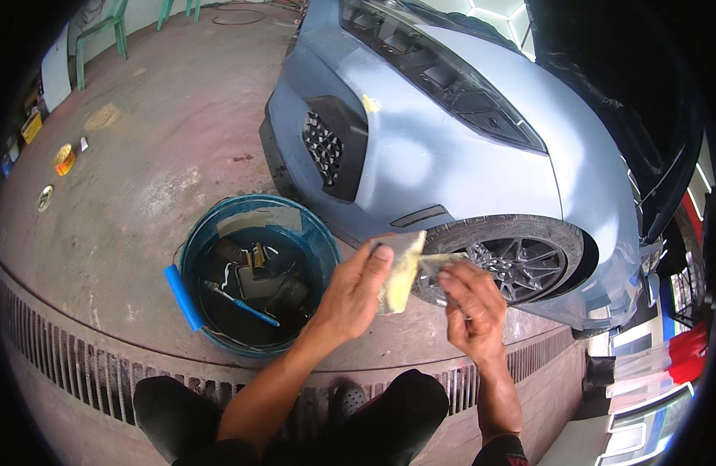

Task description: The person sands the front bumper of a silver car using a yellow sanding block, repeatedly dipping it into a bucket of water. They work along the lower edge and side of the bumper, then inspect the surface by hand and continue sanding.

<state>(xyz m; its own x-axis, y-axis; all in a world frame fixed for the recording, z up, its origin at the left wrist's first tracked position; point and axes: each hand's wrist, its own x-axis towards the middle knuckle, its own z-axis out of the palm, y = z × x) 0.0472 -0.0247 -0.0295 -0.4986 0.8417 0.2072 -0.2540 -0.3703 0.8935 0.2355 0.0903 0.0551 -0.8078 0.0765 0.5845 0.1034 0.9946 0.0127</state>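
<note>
My left hand point(356, 289) grips a flat, grey plate smeared with yellow putty point(403, 273), its thumb lying on top. Close on its right, my right hand point(474, 301) pinches a thin putty spreader point(437, 262) with a yellowish edge. The spreader's tip is beside the plate; whether they touch, I cannot tell. Beyond both hands stands a blue-grey car front point(443, 140) with pale patches. A small yellow putty patch point(371, 103) marks its bumper near the dark grille opening.
Left of my hands, a dark teal bucket point(188, 256) holds dark water, a blue-handled brush point(245, 304) and other pieces. A car wheel point(521, 264) is just beyond my right hand. A floor grate point(78, 361) runs near my feet. An orange-yellow tin point(64, 159) stands far left.
</note>
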